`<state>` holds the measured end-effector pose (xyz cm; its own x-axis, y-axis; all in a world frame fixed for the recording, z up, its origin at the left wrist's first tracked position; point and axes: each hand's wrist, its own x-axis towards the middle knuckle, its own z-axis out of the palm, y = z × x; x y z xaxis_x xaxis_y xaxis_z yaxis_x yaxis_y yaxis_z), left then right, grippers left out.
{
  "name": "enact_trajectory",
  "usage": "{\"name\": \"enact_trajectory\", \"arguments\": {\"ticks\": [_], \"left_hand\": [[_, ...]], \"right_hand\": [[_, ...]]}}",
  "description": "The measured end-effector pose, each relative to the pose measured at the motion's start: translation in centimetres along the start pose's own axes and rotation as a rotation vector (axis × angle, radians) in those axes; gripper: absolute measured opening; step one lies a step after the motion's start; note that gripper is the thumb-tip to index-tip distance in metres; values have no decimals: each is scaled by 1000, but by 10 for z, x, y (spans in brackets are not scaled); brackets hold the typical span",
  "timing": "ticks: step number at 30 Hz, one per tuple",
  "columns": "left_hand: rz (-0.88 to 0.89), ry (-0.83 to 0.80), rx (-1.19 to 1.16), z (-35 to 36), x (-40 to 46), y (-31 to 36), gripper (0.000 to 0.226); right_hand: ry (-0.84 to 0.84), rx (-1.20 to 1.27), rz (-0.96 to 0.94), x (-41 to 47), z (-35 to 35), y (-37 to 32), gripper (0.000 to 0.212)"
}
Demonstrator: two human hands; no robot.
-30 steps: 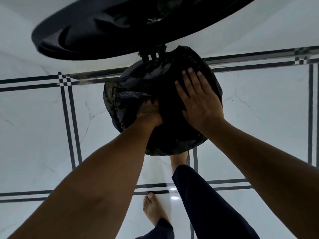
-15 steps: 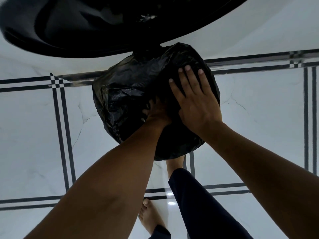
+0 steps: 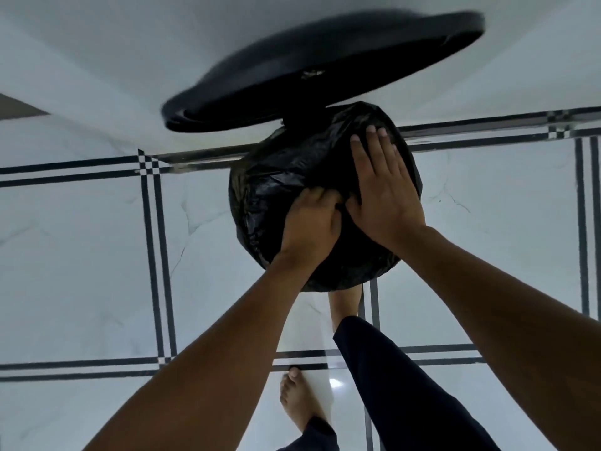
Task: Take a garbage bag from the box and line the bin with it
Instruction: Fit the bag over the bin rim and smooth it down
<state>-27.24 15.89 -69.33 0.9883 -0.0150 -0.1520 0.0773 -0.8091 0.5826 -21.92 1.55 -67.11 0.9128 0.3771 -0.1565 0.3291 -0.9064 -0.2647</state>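
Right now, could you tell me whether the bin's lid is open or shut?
Open. The black lid stands raised, tilted up behind the bin's mouth, which the garbage bag covers while both hands, left hand and right hand, press on it.

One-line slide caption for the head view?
Both hands, left and right, press the black bag over the bin beneath its raised lid.

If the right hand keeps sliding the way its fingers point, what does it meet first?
The right hand lies flat on the crinkled black plastic garbage bag; straight ahead it would likely reach the hinge of the raised round black bin lid, though depth is unclear.
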Motion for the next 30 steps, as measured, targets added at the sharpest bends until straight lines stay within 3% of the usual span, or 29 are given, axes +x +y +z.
{"name": "enact_trajectory", "arguments": {"ticks": [2, 7, 10, 13, 17, 21, 26, 30], "left_hand": [[17, 137, 3, -23, -12, 3, 39], [-320, 200, 208, -50, -6, -22, 56], [-410, 144, -158, -64, 9, -35, 50], [-657, 111, -478, -76, 28, -43, 43], [-906, 139, -615, -78, 50, -61, 53], [-978, 102, -690, -73, 61, -70, 35], [-939, 176, -418, -75, 51, -68, 51], [-871, 446, -117, -77, 12, -46, 39]], "right_hand": [[-29, 111, 75, 8, -8, -6, 80], [-93, 370, 276, 44, -28, -12, 70], [-120, 536, 424, 67, -39, -9, 51], [-217, 608, 558, 83, -38, -5, 55], [-205, 432, 569, 94, -26, -5, 50], [-197, 347, 550, 102, -19, -1, 43], [-133, 340, 640, 98, -25, -4, 37], [243, 408, 804, 47, -33, -22, 46]]}}
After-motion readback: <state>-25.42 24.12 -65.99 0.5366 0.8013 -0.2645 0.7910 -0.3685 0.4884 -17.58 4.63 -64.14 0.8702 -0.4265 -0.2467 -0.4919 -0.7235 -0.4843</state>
